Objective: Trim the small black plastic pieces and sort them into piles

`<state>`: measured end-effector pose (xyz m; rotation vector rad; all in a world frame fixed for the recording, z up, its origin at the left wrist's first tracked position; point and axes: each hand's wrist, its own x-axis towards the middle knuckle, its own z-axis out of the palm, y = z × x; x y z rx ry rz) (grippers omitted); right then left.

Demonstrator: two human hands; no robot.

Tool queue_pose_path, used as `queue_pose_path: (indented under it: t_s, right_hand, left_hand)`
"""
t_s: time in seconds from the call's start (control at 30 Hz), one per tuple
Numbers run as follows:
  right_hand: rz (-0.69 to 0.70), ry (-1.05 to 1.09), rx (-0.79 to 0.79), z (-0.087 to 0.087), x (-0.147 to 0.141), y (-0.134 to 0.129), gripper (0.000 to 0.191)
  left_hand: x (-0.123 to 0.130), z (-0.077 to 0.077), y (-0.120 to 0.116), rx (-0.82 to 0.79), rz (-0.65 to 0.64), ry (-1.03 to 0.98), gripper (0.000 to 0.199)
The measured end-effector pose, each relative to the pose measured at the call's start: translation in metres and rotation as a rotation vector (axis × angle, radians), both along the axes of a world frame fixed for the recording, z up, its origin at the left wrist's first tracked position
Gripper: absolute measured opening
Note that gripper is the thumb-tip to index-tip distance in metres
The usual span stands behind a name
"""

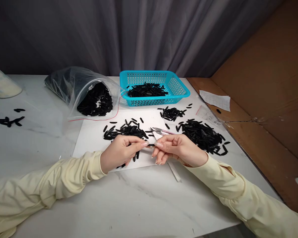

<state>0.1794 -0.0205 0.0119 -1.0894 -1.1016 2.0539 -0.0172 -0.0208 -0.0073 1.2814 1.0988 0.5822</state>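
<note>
Left hand (pixel 126 150): grip clamped on one end of slim black strip (pixel 151 144).
Right hand (pixel 181 148): grip clamped on its other end.
Strip: between both hands, above flat white sheet (pixel 89 138).

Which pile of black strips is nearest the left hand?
The pile of slim black strips on the white sheet, partly hidden by the left hand. Others lie farther off: two piles rightward, one in the turquoise plastic basket, one in the clear plastic bag.

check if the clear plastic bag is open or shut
Open: the bag lies on its side, its mouth gaping toward the camera, with black pieces showing inside.
</note>
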Motion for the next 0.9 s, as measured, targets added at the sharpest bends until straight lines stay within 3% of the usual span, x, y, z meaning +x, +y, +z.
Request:
queue_pose_path:
  t_s: [0.9]
  right_hand:
    - [-0.081, -0.014, -0.013, 0.0017, -0.0026, -0.0020, 0.020]
  left_hand:
    - [0.0023, 0.0057, -0.0008, -0.002, 0.064, -0.003, 0.026]
